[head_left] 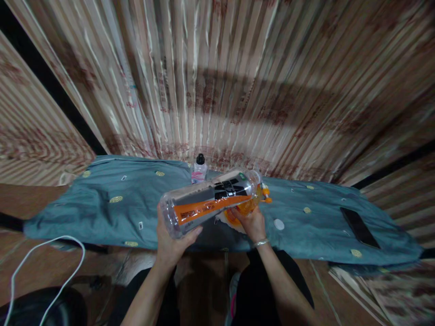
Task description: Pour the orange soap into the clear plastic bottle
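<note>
My left hand [173, 242] is wrapped round the base of a large clear plastic bottle [204, 201] with an orange, black and silver label. The bottle lies nearly level in the air, its neck to the right and a little higher. Close under that neck, my right hand [252, 222] is closed round an orange see-through container [247, 207], partly hidden by the bottle. An orange and white fitting [266, 194] sticks out at the container's right. Whether the bottle's mouth touches the container I cannot tell. Below, a white and orange patch [231, 222] shows beside my right fingers.
A small clear bottle with a black cap [199, 170] stands behind the large bottle on the blue-green cloth [142, 208]. A white round disc [279, 224] and a black phone [360, 227] lie to the right. A white cable [47, 242] loops at lower left; a patterned curtain [217, 90] hangs behind.
</note>
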{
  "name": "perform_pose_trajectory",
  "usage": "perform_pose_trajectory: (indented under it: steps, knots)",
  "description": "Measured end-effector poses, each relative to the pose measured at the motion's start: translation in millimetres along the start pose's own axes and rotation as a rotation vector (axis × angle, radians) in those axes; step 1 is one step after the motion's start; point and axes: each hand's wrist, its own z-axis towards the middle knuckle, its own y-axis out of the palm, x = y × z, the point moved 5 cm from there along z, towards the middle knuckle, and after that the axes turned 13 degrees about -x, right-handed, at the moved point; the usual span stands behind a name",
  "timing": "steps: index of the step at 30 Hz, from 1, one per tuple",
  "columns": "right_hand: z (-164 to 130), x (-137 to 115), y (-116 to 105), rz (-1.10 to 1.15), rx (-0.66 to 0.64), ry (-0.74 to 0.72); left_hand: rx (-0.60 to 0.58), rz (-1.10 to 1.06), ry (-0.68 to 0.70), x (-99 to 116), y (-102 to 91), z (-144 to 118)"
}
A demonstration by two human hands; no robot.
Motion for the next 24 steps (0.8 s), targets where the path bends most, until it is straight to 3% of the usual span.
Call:
perform_pose_trajectory:
  steps: [7, 24]
  knots:
    - [0.7, 1.4, 0.1, -0.008, -0.029, 0.003, -0.058, 0.012, 0.040, 2.7, 2.2, 2.8]
    - [-1.0, -0.2, -1.5, 0.040, -0.016, -0.045, -0.034, 0.049, 0.053, 7.2, 0.8, 4.3]
